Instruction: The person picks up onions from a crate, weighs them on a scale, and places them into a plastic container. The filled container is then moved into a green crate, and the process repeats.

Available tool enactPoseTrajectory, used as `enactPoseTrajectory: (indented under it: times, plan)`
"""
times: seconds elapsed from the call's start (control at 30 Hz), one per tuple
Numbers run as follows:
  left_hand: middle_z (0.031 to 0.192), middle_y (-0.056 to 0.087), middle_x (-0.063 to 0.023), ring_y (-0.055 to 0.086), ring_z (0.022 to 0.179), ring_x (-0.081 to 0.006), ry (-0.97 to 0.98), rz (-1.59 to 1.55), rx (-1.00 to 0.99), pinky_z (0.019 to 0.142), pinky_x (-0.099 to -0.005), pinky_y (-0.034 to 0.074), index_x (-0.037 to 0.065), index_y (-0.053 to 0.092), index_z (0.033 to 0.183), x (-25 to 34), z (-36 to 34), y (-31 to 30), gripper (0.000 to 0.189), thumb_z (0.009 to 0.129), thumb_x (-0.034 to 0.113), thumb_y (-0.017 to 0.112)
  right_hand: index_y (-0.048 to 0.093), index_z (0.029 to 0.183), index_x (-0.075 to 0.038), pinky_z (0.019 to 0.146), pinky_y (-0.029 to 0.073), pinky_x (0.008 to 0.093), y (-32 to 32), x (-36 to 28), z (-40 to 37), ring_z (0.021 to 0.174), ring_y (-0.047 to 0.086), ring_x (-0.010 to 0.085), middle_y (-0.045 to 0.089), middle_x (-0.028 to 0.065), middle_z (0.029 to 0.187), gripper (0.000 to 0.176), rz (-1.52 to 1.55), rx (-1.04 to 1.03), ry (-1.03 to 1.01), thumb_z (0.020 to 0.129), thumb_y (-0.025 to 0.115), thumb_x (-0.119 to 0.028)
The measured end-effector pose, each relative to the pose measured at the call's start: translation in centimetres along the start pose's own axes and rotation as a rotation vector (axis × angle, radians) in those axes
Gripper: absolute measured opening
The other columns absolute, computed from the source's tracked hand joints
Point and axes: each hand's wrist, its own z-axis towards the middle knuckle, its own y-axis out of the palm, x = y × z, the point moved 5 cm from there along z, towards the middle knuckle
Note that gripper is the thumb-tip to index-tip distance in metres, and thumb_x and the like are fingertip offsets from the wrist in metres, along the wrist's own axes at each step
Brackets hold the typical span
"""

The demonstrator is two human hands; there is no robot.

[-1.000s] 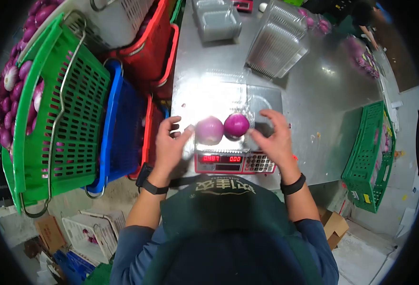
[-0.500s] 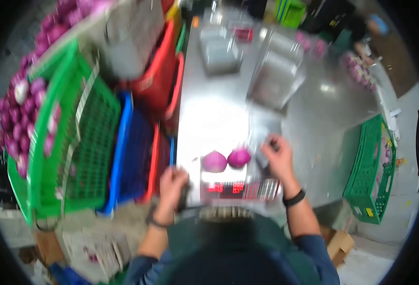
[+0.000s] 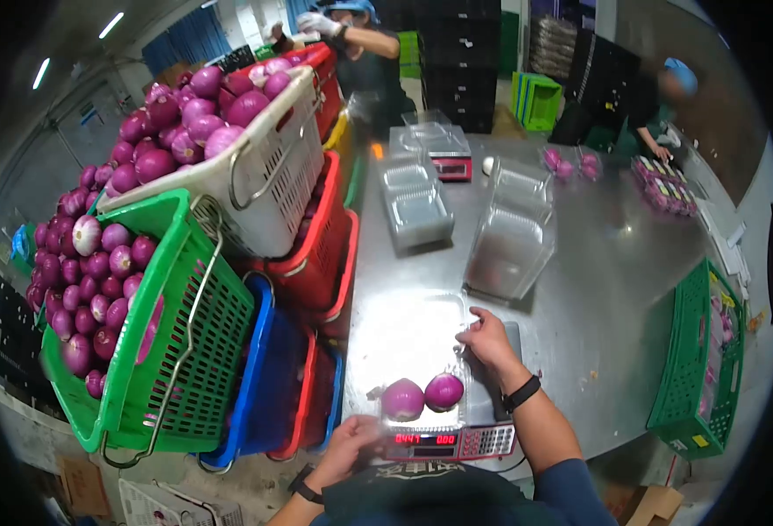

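Observation:
Two purple onions (image 3: 423, 396) lie side by side in a clear plastic tray (image 3: 448, 329) on a digital scale (image 3: 487, 442) with a lit red display. At the tray's right edge is my right hand (image 3: 489, 340), its thumb and fingertips closed on the clear rim. My left hand (image 3: 351, 449) is beside the scale's left front corner, near the tray's lower left; its fingers are slightly blurred, and whether they hold anything is unclear. A black band circles each wrist.
Crates of onions stand left: green (image 3: 185, 351), white (image 3: 268, 167), red and blue. Clear tray stacks (image 3: 514, 237) (image 3: 417, 206) and another scale (image 3: 450, 168) are further back. A green crate (image 3: 698, 359) stands right. Two people work beyond the table (image 3: 579, 289).
The view has tilted up, showing more of the room. My right hand has moved from beside the onions to the tray's upper right edge. My left hand has come nearer the scale.

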Motion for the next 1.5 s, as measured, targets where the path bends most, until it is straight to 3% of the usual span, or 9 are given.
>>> enactPoseTrajectory:
  times: [0.13,0.27,0.33,0.37,0.47,0.5,0.7,1.13,1.5]
  plan:
    - [0.109,0.068,-0.0168,0.070,0.097,-0.0265,-0.015,-0.104,-0.114,0.083,-0.0383,0.057,-0.001,0.054,0.122,0.5,-0.5,0.3,0.034,0.091,0.003,0.068,0.067,0.129,-0.004,0.066,0.052,0.0307,-1.5,-3.8,-4.6,0.068,0.061,0.0160,0.063,0.0050,0.076,0.057,-0.071,-0.064,-0.274,0.073,0.076,-0.004]
    - [0.109,0.068,-0.0189,0.068,0.102,-0.0264,-0.023,-0.218,-0.155,0.084,-0.0363,0.056,-0.003,0.055,0.120,0.7,-1.3,0.3,0.032,0.091,0.002,0.067,0.055,0.145,-0.013,0.071,0.053,0.0423,-3.7,-6.3,-14.3,0.072,0.065,0.0328,0.066,0.0152,0.080,0.078,-0.519,-0.256,-0.730,0.072,0.079,-0.024]
    - [0.105,0.068,-0.0190,0.068,0.095,-0.0247,-0.049,-0.247,-0.117,0.078,-0.0341,0.055,-0.004,0.056,0.112,-0.1,-0.5,-0.1,0.024,0.091,0.001,0.066,0.037,0.157,-0.017,0.073,0.053,0.0444,-3.1,-4.6,-17.5,0.074,0.065,0.0355,0.066,0.0159,0.080,0.098,-0.490,-0.519,-0.400,0.071,0.080,-0.034]
    - [0.103,0.068,-0.0191,0.068,0.092,-0.0239,-0.063,-0.259,-0.096,0.075,-0.0330,0.055,-0.004,0.057,0.108,-0.6,0.0,-0.4,0.020,0.091,0.001,0.066,0.026,0.161,-0.014,0.070,0.054,0.0404,-2.8,-3.2,-18.6,0.073,0.067,0.0277,0.066,0.0136,0.080,0.099,-0.389,-0.527,-0.287,0.077,0.077,-0.025]
    - [0.091,0.068,-0.0173,0.066,0.075,-0.0207,0.015,-0.048,-0.041,0.064,-0.0307,0.052,-0.003,0.057,0.095,-1.8,1.4,-0.6,0.010,0.089,-0.001,0.064,0.023,0.161,-0.008,0.064,0.052,0.0339,-1.4,1.5,-18.7,0.073,0.067,0.0171,0.067,0.0099,0.078,0.095,-0.094,-0.305,-0.051,0.081,0.074,-0.014]
    - [0.087,0.067,-0.0165,0.065,0.071,-0.0202,0.028,0.016,-0.017,0.062,-0.0305,0.051,-0.003,0.056,0.094,-1.8,1.5,-0.5,0.009,0.088,-0.002,0.063,0.029,0.155,0.002,0.061,0.051,0.0281,-1.0,2.7,-18.6,0.069,0.066,0.0116,0.066,0.0076,0.075,0.081,0.008,-0.210,-0.024,0.085,0.069,-0.003]
    - [0.074,0.065,-0.0155,0.062,0.060,-0.0193,0.113,0.188,0.087,0.052,-0.0307,0.049,-0.002,0.054,0.089,-1.6,1.9,-0.6,0.010,0.084,-0.004,0.062,0.048,0.119,0.005,0.052,0.051,0.0314,0.1,5.5,-17.9,0.059,0.064,0.0164,0.065,0.0082,0.073,0.038,0.459,-0.208,0.260,0.085,0.064,0.007]
    - [0.083,0.066,-0.0136,0.066,0.069,-0.0216,0.078,-0.001,-0.004,0.056,-0.0301,0.052,0.006,0.053,0.107,-1.9,2.1,-0.2,0.021,0.089,-0.002,0.061,0.051,0.116,0.003,0.052,0.050,0.0292,0.3,4.8,-18.4,0.059,0.063,0.0143,0.063,0.0063,0.071,0.033,0.480,-0.221,0.147,0.086,0.066,0.004]
    - [0.074,0.063,-0.0085,0.055,0.058,-0.0141,0.133,0.033,0.036,0.054,-0.0283,0.046,0.002,0.047,0.125,-1.0,1.3,0.7,0.040,0.087,0.001,0.061,0.051,0.116,0.004,0.053,0.049,0.0283,0.3,5.0,-18.2,0.059,0.061,0.0138,0.062,0.0058,0.071,0.035,0.427,-0.165,0.117,0.085,0.065,0.004]
